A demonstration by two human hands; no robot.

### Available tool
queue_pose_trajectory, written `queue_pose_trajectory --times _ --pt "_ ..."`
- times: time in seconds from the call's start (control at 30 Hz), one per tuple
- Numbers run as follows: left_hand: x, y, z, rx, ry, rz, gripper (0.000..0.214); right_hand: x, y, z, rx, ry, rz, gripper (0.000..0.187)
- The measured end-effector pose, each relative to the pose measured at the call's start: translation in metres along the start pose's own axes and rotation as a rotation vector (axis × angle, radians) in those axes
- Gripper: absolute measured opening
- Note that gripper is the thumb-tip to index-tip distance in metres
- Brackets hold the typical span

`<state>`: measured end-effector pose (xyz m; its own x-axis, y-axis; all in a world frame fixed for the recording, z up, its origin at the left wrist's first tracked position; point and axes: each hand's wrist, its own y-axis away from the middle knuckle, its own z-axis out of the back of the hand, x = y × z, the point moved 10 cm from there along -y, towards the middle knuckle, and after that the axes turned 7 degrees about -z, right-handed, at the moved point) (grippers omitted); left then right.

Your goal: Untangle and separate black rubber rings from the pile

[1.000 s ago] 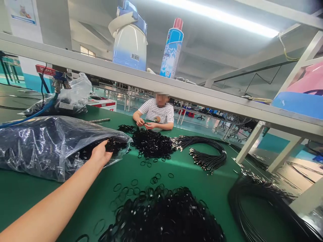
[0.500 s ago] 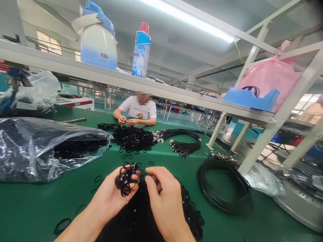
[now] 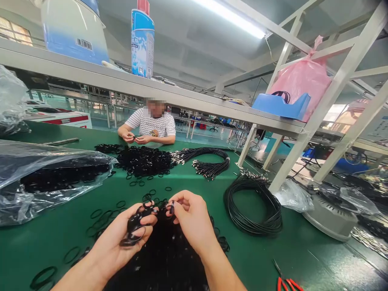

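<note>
My left hand [image 3: 112, 238] is palm up with its fingers curled round a bunch of black rings [image 3: 133, 222], some sticking out past the fingertips. Close beside it, my right hand [image 3: 194, 222] pinches a single black ring [image 3: 171, 207] between thumb and fingers. Beneath both hands spreads a large pile of the same black rings [image 3: 160, 258], partly hidden by my hands and forearms. Loose rings [image 3: 72, 254] lie scattered on the green tabletop to the left.
A clear plastic bag [image 3: 66, 198] of black rings lies left. Across the table, a person [image 3: 151, 125] handles a small black item behind another ring pile [image 3: 145, 159]. Coiled black cables [image 3: 253, 206], red-handled pliers [image 3: 286, 279] and a grey round device [image 3: 332, 218] are right. A shelf [image 3: 188, 99] crosses above.
The view has shifted right, bringing the pliers into sight. My right thumb and fingers now show a ring pinched between them. My left fingers have curled further round the bunch.
</note>
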<state>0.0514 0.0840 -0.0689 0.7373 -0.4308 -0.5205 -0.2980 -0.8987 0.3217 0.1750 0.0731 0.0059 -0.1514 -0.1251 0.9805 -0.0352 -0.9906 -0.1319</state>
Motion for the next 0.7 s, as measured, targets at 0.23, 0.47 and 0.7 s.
queue_pose_trajectory --times 0.23,0.47,0.7 --pt "-0.0054 0.0085 0.0078 -0.064 -0.191 0.014 0.017 -0.0108 -0.0050 -0.0005 0.019 -0.235 -0.081 0.012" --pt "-0.0100 0.0059 0.0018 0.004 -0.422 -0.059 0.004 -0.0102 -0.0063 0.0001 0.036 -0.310 -0.059 0.020" --pt "-0.0040 0.0057 -0.0005 0.081 -0.554 -0.058 0.027 -0.0018 -0.0027 -0.0037 0.084 -0.258 -0.014 0.019"
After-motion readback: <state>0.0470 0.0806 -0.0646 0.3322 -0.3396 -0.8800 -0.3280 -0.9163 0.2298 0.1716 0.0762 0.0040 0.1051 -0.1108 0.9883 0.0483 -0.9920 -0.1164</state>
